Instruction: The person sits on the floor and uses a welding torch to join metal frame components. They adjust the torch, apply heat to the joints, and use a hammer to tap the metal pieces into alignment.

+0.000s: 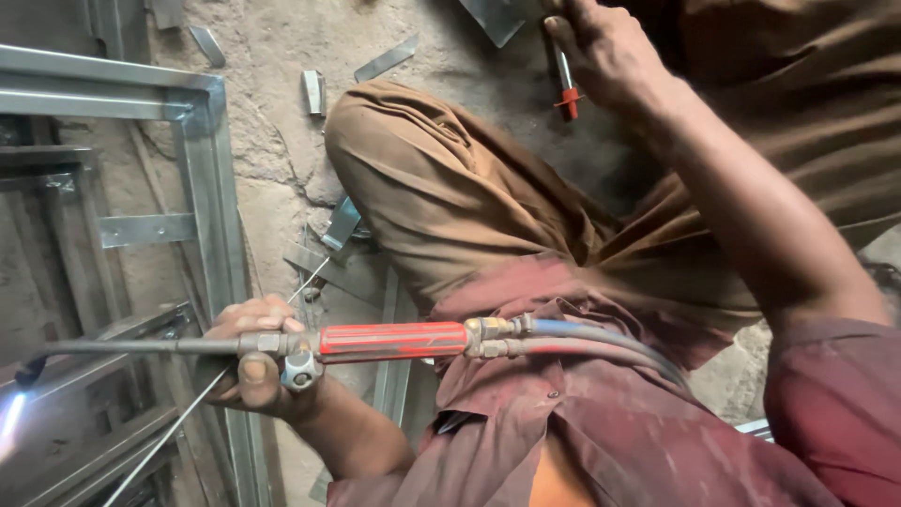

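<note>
**Torch lit over the frame, second hand raised**

I'm looking down at a rough, dusty concrete floor [272, 141] littered with short offcuts of metal strip [385, 58], with a steel frame [202, 178] lying across the left side.

My left hand [258, 352] has its fingers wrapped tight around the front of a gas torch [389, 340], thumb pressed near the silver valve knob [300, 371], probably so the flame can be trimmed without shifting grip. A thin filler rod [164, 439] also runs through that hand, slanting down to the lower left. From the fingers, the red ribbed handle leads back to brass fittings and two hoses [582, 340], which drape across my lap and out of view. Forward, the torch's dark neck reaches to the far left edge, where a bluish flame [11, 418] burns just above the frame, held low and well clear of my knee.

My right hand [605, 52] is raised near the top, fingers closed on a slim tool with a red grip [568, 89]; its upper end is cut off, so I can't tell what kind it is. The flame's tip and the exact spot being heated are washed out by glare.
</note>
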Tool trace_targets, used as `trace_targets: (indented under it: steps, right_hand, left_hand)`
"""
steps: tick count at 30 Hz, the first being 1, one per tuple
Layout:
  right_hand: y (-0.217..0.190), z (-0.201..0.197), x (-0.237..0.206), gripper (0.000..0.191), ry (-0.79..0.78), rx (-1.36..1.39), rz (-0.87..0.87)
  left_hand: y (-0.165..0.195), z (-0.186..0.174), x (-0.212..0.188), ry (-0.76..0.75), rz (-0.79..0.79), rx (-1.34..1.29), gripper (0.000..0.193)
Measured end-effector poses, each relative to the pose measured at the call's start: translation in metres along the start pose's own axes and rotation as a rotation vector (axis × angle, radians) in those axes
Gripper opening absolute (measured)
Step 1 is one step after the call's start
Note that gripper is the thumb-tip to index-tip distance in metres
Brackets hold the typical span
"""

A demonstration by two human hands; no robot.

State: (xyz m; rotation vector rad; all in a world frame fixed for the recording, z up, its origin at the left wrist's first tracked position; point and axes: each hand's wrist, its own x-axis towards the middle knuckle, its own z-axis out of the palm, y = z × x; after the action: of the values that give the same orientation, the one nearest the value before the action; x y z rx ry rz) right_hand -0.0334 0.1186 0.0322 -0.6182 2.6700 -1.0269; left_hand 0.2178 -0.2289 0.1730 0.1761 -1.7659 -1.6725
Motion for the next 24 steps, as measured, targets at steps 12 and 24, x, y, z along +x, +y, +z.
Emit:
trace_targets:
  steps: [12, 24]
  right_hand:
    - [-0.077, -0.052, -0.133, 0.045, 0.076, 0.818, 0.326]
    - [-0.029, -0.031, -0.48, 0.039, 0.736, 0.146, 1.173]
  left_hand:
    - [0.013, 0.023, 0.018, -0.086, -0.016, -0.05, 0.044]
    - [-0.014, 0.115, 0.054, -0.42, 0.009, -0.337, 0.026]
